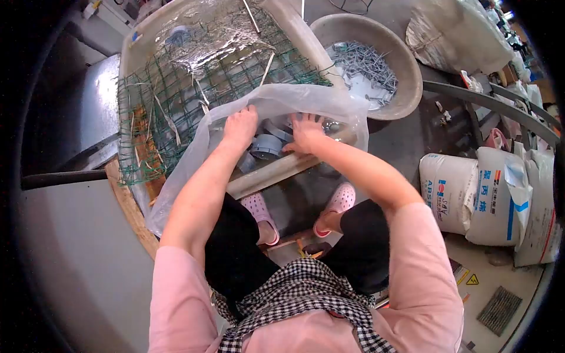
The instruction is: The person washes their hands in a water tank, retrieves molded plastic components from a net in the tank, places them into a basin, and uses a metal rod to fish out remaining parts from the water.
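Right now, both bare hands are at the mouth of a translucent plastic bag, which is spread along the near side of a pale tub. The left hand is at the left of this opening, knuckles up and fingers bent down; I cannot tell whether they pinch the film or grasp something beneath. The right hand reaches in from the right with its fingers splayed and released, palm down over the contents, thumb out toward the left.

Between the two hands sits a round grey piece, inside the bag's opening and just beyond the tub's near rim; other grey pieces around it are partly covered by the hands and film. On the far side of the bag, a green mesh extends over the tub, with a shiny, crinkled patch farther off.

To the far right, a round basin stands beside the tub and holds a heap of slender grey parts. Printed white sacks stand to the right, well apart from the hands. A grey panel fills the near left, and pink clogs show below the tub's near rim.
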